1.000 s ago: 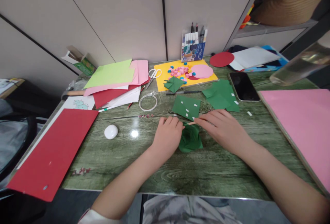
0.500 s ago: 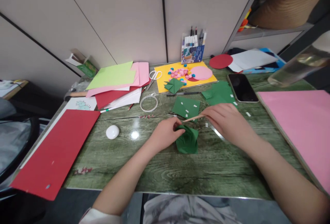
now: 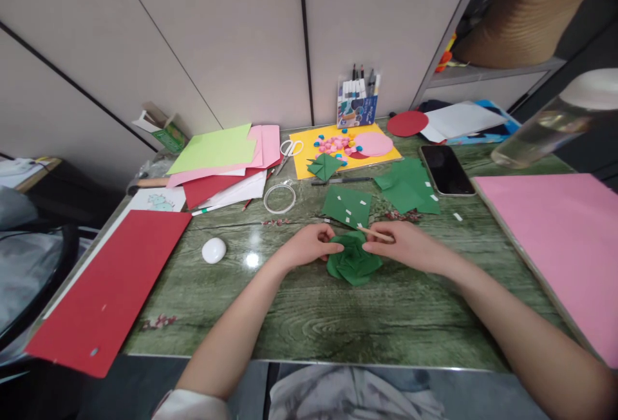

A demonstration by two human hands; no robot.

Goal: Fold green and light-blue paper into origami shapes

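A folded green paper piece (image 3: 354,262) lies on the green wood-grain table (image 3: 338,317) in front of me. My left hand (image 3: 309,247) pinches its left edge with curled fingers. My right hand (image 3: 410,246) grips its right edge and also holds a thin wooden stick (image 3: 374,233) that slants across the top of the paper. Just beyond lies a green paper square (image 3: 347,205) with small white bits on it.
More green sheets (image 3: 405,187), a phone (image 3: 445,169), a tape ring (image 3: 279,198), scissors (image 3: 288,149), a yellow sheet (image 3: 304,161) with pink cut-outs and a marker pack (image 3: 356,103) lie further back. Red card (image 3: 111,285) at left, pink card (image 3: 564,246) at right, white egg-shaped object (image 3: 214,250).
Both hands have drawn in to the folded green piece. The right hand, with the stick, came down from above it to its right edge, and the paper now lies flatter.
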